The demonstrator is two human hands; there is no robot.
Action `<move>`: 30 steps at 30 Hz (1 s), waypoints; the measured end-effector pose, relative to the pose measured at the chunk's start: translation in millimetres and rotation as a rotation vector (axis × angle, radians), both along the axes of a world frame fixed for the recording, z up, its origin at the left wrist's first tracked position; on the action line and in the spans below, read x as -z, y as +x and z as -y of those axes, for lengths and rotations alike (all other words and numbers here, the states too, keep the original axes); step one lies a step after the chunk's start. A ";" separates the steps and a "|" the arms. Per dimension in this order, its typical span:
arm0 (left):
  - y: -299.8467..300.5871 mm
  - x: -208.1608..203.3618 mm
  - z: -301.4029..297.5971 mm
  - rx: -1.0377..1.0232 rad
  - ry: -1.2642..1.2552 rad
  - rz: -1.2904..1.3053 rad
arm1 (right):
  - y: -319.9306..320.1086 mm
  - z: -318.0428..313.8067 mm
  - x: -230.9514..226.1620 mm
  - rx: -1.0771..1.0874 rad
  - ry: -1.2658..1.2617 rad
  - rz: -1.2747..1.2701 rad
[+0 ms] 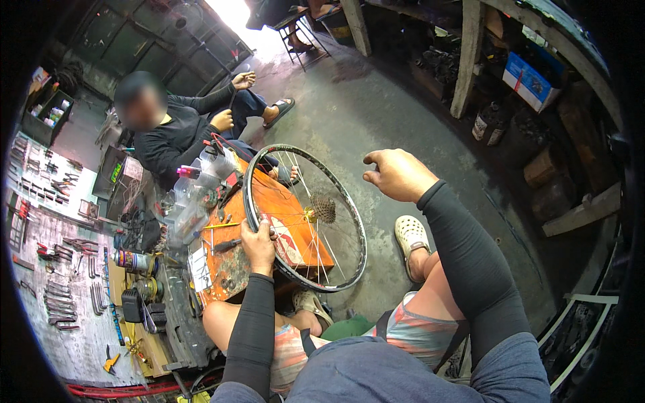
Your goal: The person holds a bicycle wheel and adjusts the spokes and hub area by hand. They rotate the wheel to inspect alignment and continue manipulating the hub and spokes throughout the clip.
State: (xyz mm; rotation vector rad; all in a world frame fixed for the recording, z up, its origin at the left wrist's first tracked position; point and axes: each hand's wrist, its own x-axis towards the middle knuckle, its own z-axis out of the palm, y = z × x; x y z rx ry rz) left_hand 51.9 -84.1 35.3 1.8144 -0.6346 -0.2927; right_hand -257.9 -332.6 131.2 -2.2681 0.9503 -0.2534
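At the centre of the frame, the left hand is closed around the near rim of a bicycle wheel, which stands tilted. Right of it, the right hand hangs clear, half curled, thumb and finger apart, gripping nothing visible. Left of centre, an orange table carries a dark-handled tool. Beyond, upper left, sits a co-worker.

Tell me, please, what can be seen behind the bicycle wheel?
Through the bicycle wheel, one sees part of the orange bench, a co-worker's foot and the grey floor. Whatever lies directly behind the rim and the sprocket cluster is covered.
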 end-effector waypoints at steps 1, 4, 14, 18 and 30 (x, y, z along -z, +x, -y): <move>0.2 0.7 0.4 -0.001 -0.009 0.000 | 0.1 0.5 0.5 -0.001 -0.001 0.008; 0.6 2.1 0.0 -0.015 -0.004 0.018 | 0.9 0.1 2.9 -0.009 0.001 0.016; 7.6 9.1 -1.6 -0.018 -0.016 -0.005 | 0.8 1.0 4.5 -0.036 -0.016 -0.001; 11.0 9.7 -3.8 -0.001 -0.006 -0.023 | 0.6 -0.1 3.0 -0.036 -0.013 -0.015; 14.0 12.8 -3.2 -0.011 -0.017 -0.022 | 1.6 1.1 2.2 -0.074 -0.027 -0.077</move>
